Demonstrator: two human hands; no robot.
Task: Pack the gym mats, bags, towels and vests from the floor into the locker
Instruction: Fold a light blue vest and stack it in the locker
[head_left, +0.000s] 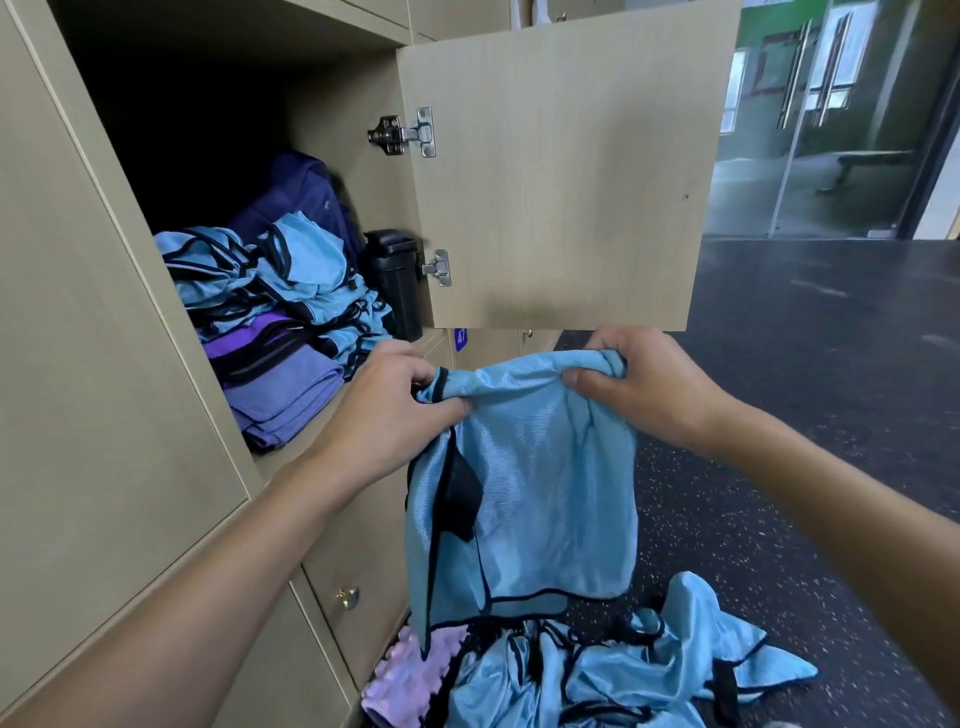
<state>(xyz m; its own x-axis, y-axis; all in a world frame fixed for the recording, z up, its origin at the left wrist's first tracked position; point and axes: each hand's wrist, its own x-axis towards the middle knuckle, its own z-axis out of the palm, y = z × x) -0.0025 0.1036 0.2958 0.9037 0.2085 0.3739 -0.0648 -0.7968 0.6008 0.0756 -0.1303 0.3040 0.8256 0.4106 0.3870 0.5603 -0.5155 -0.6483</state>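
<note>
Left hand (395, 410): fingers curled tight round the vest's bunched, black-trimmed top corner.
Right hand (639, 384): fingers and thumb pinch the other top corner.
Vest (535, 493): light blue with black trim, hanging between the 2 hands in front of the locker (119, 415), above the floor pile.
Door (561, 171): swung open on 2 metal hinges (410, 132), its lower edge just above the hands.
Shelf front: blocked by stacked blue vests (291, 275) lying on folded purple cloth (283, 384).
Shelf back: a dark blue bag (306, 192) behind the stack.
Shelf right: a black container (397, 280) upright beside the lower hinge.
Floor (779, 467): dark and speckled, with a heap of blue vests (597, 670) touching a pale purple knobbed mat (410, 675) at the locker's base.
Lower doors: one brass knob (346, 597).
Writing: a small blue tag (461, 339) under the open door, white digits that look like 47.
</note>
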